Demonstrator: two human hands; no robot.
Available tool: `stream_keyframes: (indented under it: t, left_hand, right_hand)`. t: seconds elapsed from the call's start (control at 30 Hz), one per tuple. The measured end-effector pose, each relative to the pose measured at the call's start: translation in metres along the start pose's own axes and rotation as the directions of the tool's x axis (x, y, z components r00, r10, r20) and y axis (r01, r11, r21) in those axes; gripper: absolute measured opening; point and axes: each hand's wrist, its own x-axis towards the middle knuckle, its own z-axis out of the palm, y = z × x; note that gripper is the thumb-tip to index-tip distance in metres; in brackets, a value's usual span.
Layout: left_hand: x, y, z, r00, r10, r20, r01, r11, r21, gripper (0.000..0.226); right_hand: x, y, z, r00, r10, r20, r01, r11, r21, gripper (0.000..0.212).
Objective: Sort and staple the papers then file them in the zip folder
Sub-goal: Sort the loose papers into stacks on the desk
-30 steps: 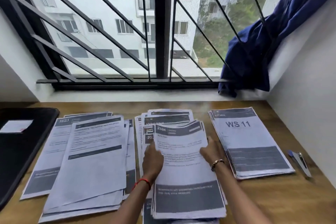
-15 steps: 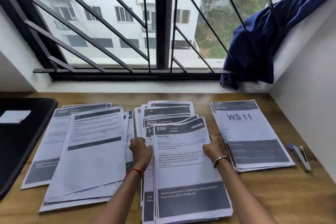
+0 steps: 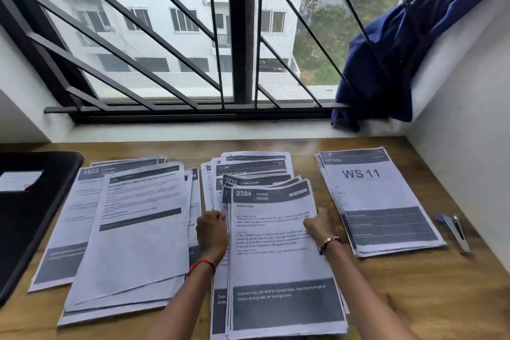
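Wooden desk [image 3: 427,298] — three piles of white printed paper, two hands on the centre one.
Flat rectangular sheets in the left pile [image 3: 132,229], middle pile [image 3: 276,257] and right pile [image 3: 380,201]; long axis toward the window, dark headers at the far end. The left hand [image 3: 211,232] and right hand [image 3: 317,225] each grip a side edge of the middle pile's top bundle. One black zip folder [image 3: 27,218] far left — one stapler [image 3: 454,232] far right.

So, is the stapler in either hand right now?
No, the stapler lies on the table beside the WS 11 pile, while the left hand and right hand grip the middle stack.
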Motion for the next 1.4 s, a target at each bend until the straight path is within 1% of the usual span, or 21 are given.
stream_keyframes:
  t: [0.03, 0.1, 0.17, 0.27, 0.33, 0.4, 0.47, 0.57, 0.6, 0.67, 0.73, 0.77, 0.87, 0.93, 1.0, 1.07, 1.17, 1.23, 1.27, 1.33, 1.4]
  left_hand:
    - [-0.001, 0.0, 0.0, 1.0, 0.015, -0.019, -0.015, 1.0, 0.0, 0.034]
    - [-0.001, 0.0, 0.0, 0.997, 0.07, -0.045, -0.069, 0.997, 0.015, 0.022]
    - [-0.001, -0.002, 0.0, 0.992, 0.105, -0.071, -0.103, 0.994, 0.024, 0.012]
    - [0.0, -0.005, 0.001, 0.985, 0.135, -0.11, -0.14, 0.99, -0.037, 0.01]
    - [0.001, -0.005, 0.003, 0.984, 0.144, -0.102, -0.156, 0.981, -0.112, 0.01]
    - [0.0, -0.003, 0.004, 0.995, 0.093, -0.018, -0.095, 0.971, -0.218, 0.014]
    - [-0.003, 0.0, 0.004, 0.993, 0.035, 0.113, 0.001, 0.952, -0.305, 0.022]
    - [-0.008, 0.0, 0.002, 0.942, 0.054, 0.331, 0.096, 0.903, -0.42, 0.044]
    - [-0.009, 0.0, 0.002, 0.923, 0.08, 0.377, 0.107, 0.887, -0.45, 0.051]
    - [-0.009, -0.004, 0.004, 0.914, 0.117, 0.388, 0.084, 0.882, -0.464, 0.058]
    - [-0.01, -0.002, 0.003, 0.92, 0.137, 0.368, 0.063, 0.874, -0.482, 0.06]
    - [-0.012, 0.003, 0.001, 0.918, 0.146, 0.367, 0.068, 0.856, -0.512, 0.054]
    - [-0.014, 0.013, -0.002, 0.915, 0.19, 0.355, 0.063, 0.803, -0.592, 0.029]
    - [-0.016, 0.019, -0.005, 0.921, 0.168, 0.35, 0.099, 0.77, -0.631, 0.019]
    - [-0.016, 0.02, -0.007, 0.921, 0.14, 0.364, 0.143, 0.748, -0.648, 0.016]
    - [-0.014, 0.017, -0.008, 0.918, 0.114, 0.38, 0.17, 0.753, -0.636, 0.017]
    - [-0.01, 0.015, -0.008, 0.928, 0.063, 0.367, 0.179, 0.788, -0.589, 0.032]
    - [-0.005, 0.014, -0.007, 0.949, 0.029, 0.313, 0.156, 0.821, -0.549, 0.029]
    - [-0.002, 0.013, -0.006, 0.962, 0.01, 0.272, 0.134, 0.852, -0.506, 0.027]
    - [0.006, 0.009, -0.003, 0.982, -0.008, 0.188, 0.078, 0.928, -0.365, 0.036]
    - [0.012, 0.005, 0.001, 0.985, 0.041, 0.17, 0.0, 0.972, -0.233, 0.039]
  right_hand:
    - [-0.001, 0.0, 0.0, 1.0, -0.008, -0.007, 0.008, 1.0, 0.002, 0.025]
    - [-0.001, 0.002, -0.001, 1.0, -0.009, 0.001, 0.009, 1.0, 0.017, 0.028]
    - [0.002, 0.005, -0.001, 1.0, -0.008, 0.018, 0.008, 1.0, 0.028, 0.023]
    - [0.003, 0.008, -0.002, 0.999, -0.019, 0.036, 0.017, 0.999, 0.041, 0.021]
    - [-0.001, 0.006, -0.004, 0.999, -0.007, 0.043, 0.004, 0.996, 0.086, 0.018]
    - [-0.003, 0.004, -0.005, 0.998, 0.022, 0.05, -0.029, 0.991, 0.129, 0.021]
    - [-0.002, 0.005, -0.005, 0.998, 0.031, 0.052, -0.038, 0.989, 0.143, 0.027]
    - [-0.004, 0.004, -0.004, 0.996, 0.021, 0.086, -0.034, 0.989, 0.142, 0.029]
    - [-0.006, 0.003, -0.004, 0.995, 0.021, 0.098, -0.036, 0.988, 0.148, 0.027]
    - [-0.01, 0.0, -0.003, 0.996, 0.013, 0.092, -0.026, 0.989, 0.143, 0.009]
    - [-0.011, 0.001, -0.005, 0.998, -0.005, 0.059, -0.002, 0.993, 0.119, 0.007]
    - [-0.011, 0.001, -0.006, 0.999, -0.011, 0.052, 0.004, 0.992, 0.123, 0.006]
    - [-0.01, 0.003, -0.013, 0.998, -0.027, 0.053, 0.019, 0.991, 0.134, 0.016]
    - [-0.011, 0.001, -0.017, 0.997, -0.065, 0.045, 0.057, 0.985, 0.164, 0.032]
    - [-0.012, 0.0, -0.021, 0.993, -0.107, 0.04, 0.091, 0.953, 0.289, 0.047]
    - [-0.012, -0.001, -0.023, 0.992, -0.121, 0.037, 0.096, 0.913, 0.397, 0.053]
    - [-0.01, 0.0, -0.025, 0.991, -0.126, 0.036, 0.095, 0.879, 0.468, 0.04]
    - [-0.009, 0.003, -0.025, 0.991, -0.122, 0.052, 0.082, 0.873, 0.481, 0.039]
    - [-0.009, 0.004, -0.025, 0.991, -0.118, 0.063, 0.073, 0.872, 0.483, 0.038]
    - [-0.009, 0.007, -0.025, 0.991, -0.106, 0.082, 0.051, 0.865, 0.498, 0.029]
    - [-0.007, 0.011, -0.025, 0.99, -0.096, 0.1, 0.032, 0.86, 0.51, 0.028]
